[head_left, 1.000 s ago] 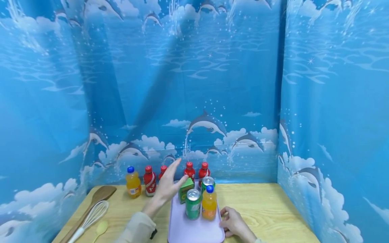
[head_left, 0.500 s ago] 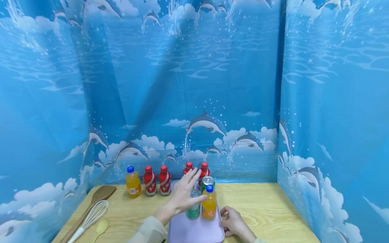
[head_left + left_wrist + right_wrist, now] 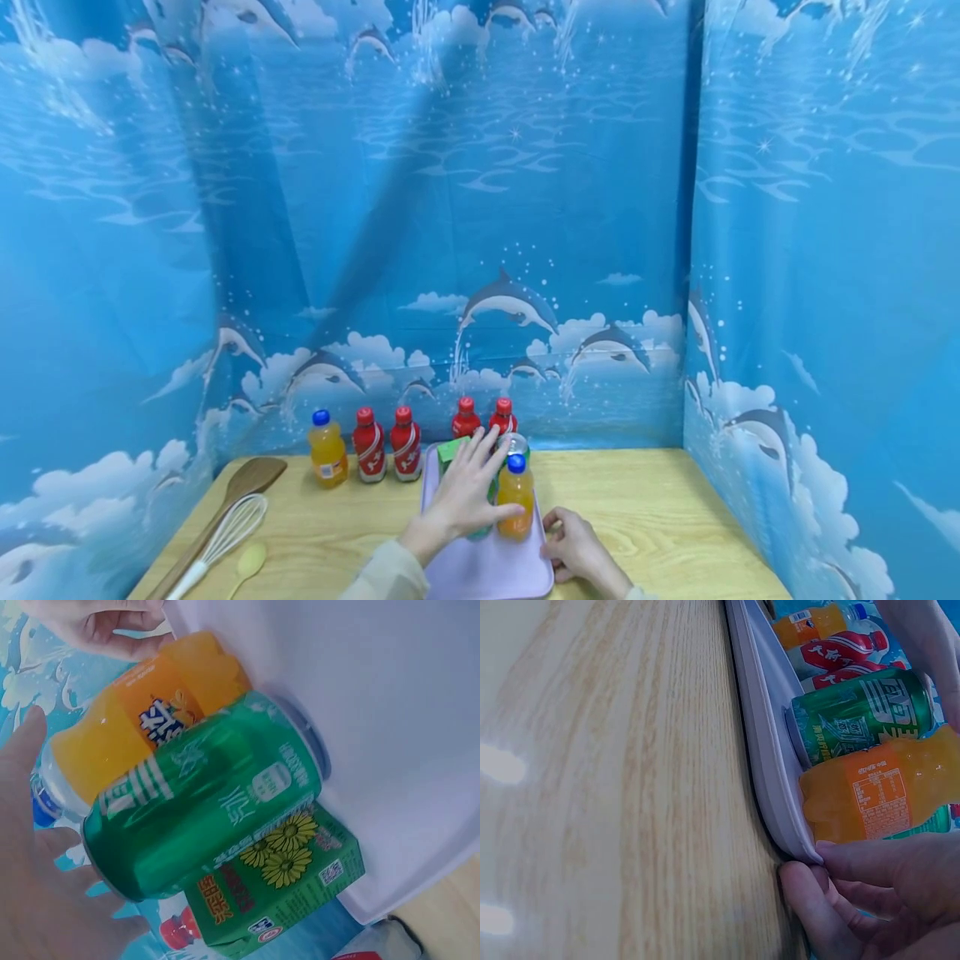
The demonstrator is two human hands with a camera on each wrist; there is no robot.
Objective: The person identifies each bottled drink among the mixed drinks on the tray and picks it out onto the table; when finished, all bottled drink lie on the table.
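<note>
My left hand (image 3: 468, 496) spreads its fingers over a green soda can (image 3: 202, 795), covering most of it in the head view. In the left wrist view those fingers lie near the can's top; contact is unclear. Beside it stand an orange drink bottle (image 3: 517, 500) with a blue cap and a green drink carton (image 3: 281, 881). A second green can (image 3: 517, 442) is behind the bottle, partly hidden. All are upright on a pale purple tray (image 3: 487, 575). At the tray's right edge, my right hand (image 3: 579, 546) pinches the rim between thumb and fingers.
Behind the tray are two red bottles (image 3: 466, 418). Left of it stand two more red bottles (image 3: 406, 446) and another orange bottle (image 3: 327, 454). A wooden spatula (image 3: 255, 475), a whisk (image 3: 234, 525) and a yellow spoon (image 3: 251, 560) lie at the table's left.
My left hand has moved right from the carton, across the tray to the front green can, with its fingers spread. My right hand has stayed at the tray's rim.
</note>
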